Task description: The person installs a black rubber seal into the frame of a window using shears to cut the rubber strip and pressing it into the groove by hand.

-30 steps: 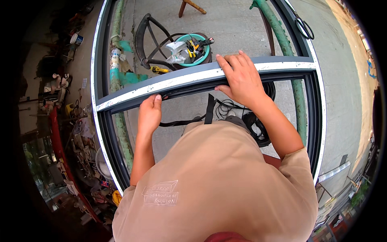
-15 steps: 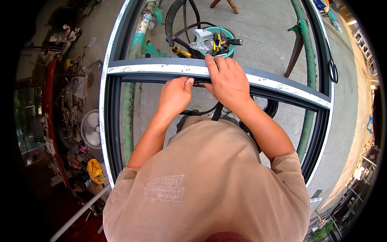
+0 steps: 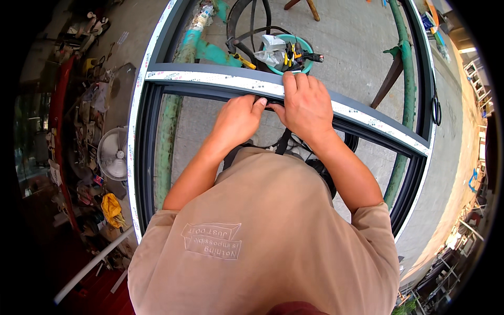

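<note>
A dark grey window frame (image 3: 137, 123) with white protective film lies in front of me, a crossbar (image 3: 205, 77) spanning it. My left hand (image 3: 239, 116) is closed at the crossbar's near edge, thumb and curled fingers pinching a thin black strip (image 3: 271, 102) that looks like rubber seal. My right hand (image 3: 308, 107) lies over the crossbar, its fingers bent across the top film and its thumb below, pointing at the left thumb. The strip shows between both thumbs; its run under the hands is hidden.
Green pipe supports (image 3: 169, 136) stand beneath the frame. Beyond the crossbar sits a teal basin (image 3: 306, 64) with pliers and other hand tools. Scissors with black handles (image 3: 436, 109) hang at the right edge. A white fan (image 3: 113, 153) and clutter stand left; a black coil (image 3: 352, 142) hangs below.
Both hands have shifted slightly right along the crossbar, with the thumbs closer together. The view has also turned a little, so the frame appears tilted more.
</note>
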`<state>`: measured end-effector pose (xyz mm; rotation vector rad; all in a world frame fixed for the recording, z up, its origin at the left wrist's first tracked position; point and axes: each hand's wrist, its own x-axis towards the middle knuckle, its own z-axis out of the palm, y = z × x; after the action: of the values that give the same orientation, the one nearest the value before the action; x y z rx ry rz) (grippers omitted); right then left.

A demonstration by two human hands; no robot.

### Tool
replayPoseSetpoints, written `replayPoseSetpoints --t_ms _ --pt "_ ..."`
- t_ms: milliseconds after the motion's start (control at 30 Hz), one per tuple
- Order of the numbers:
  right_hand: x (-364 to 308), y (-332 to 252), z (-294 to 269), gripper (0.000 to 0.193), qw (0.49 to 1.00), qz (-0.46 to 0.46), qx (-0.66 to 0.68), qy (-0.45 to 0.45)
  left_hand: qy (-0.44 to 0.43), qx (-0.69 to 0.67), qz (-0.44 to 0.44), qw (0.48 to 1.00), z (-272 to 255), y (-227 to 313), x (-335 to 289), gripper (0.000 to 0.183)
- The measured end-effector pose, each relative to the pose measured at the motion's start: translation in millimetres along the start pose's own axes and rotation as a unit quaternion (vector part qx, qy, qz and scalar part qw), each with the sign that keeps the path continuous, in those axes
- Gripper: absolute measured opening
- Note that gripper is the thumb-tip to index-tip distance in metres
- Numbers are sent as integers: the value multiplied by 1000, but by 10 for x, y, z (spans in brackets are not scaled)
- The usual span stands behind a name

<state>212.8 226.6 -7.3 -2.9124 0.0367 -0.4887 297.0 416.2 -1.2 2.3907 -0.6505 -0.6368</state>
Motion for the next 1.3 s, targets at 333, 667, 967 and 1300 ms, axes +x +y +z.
replayPoseSetpoints --t_ms 333,667,967,1300 --pt "9 -60 -45 79 998 19 -44 -29 70 -192 -12 979 581 -1110 -547 48" --pt "13 -74 -33 83 998 10 -58 -31 127 -258 -80 954 1209 -1641 -688 35" --pt "-1 -73 -19 82 997 7 -75 -16 220 -284 -29 933 926 -1732 -704 42" --pt "26 -107 8 85 997 -1 -78 -5 127 -16 2 992 -601 -1348 -576 47"
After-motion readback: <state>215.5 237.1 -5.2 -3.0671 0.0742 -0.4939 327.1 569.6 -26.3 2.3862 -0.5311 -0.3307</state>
